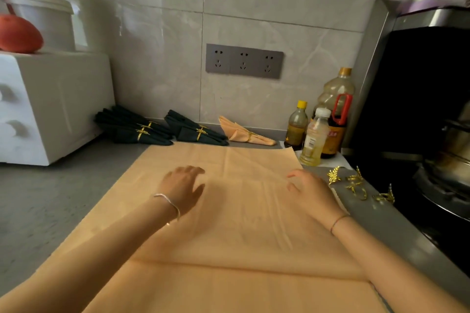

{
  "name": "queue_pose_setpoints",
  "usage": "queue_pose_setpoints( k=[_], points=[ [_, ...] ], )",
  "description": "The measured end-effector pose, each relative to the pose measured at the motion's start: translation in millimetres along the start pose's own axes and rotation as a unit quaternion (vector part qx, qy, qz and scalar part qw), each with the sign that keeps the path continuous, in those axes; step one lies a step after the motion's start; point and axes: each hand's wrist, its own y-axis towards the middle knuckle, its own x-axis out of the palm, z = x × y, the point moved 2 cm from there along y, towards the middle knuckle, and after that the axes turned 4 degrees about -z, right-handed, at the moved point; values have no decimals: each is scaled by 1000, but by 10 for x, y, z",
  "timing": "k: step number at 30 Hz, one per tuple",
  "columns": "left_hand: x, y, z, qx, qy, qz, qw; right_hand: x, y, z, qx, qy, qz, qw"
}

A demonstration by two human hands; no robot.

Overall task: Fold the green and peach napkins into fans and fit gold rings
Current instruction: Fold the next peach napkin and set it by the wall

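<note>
A large peach napkin (229, 223) lies spread flat on the grey counter, with a fold line across its near part. My left hand (183, 185) rests on the cloth at its middle, fingers spread and straight. My right hand (311, 189) hovers over the cloth's right edge, fingers loosely curled and holding nothing. Several loose gold rings (356, 183) lie on the counter just right of the napkin. Against the back wall sit folded dark green napkin fans (134, 128) (195, 129) and one peach fan (244, 133), each with a gold ring on it.
Three oil and sauce bottles (320, 129) stand at the napkin's far right corner. A gas stove with a pot (447, 160) fills the right side. A white drawer unit (50, 107) stands at the left, with a bucket and an orange object on top.
</note>
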Motion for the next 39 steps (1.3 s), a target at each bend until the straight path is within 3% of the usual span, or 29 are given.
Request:
queue_pose_setpoints(
  k=[3, 6, 16, 31, 39],
  points=[
    [105, -378, 423, 79, -46, -135, 987, 155, -289, -387, -23, 91, -61, 994],
    [287, -561, 532, 42, 10, -189, 981, 344, -482, -735, -58, 100, -101, 988],
    [349, -671, 524, -33, 33, -166, 985, 765, -638, -972, -69, -29, -126, 989],
    [235, -639, -248, -166, 35, -134, 976, 203, -846, 339, 25, -69, -143, 987],
    [163, -670, -555, -206, 38, -113, 971, 104, -895, 571, 51, -60, -145, 986]
  ],
)
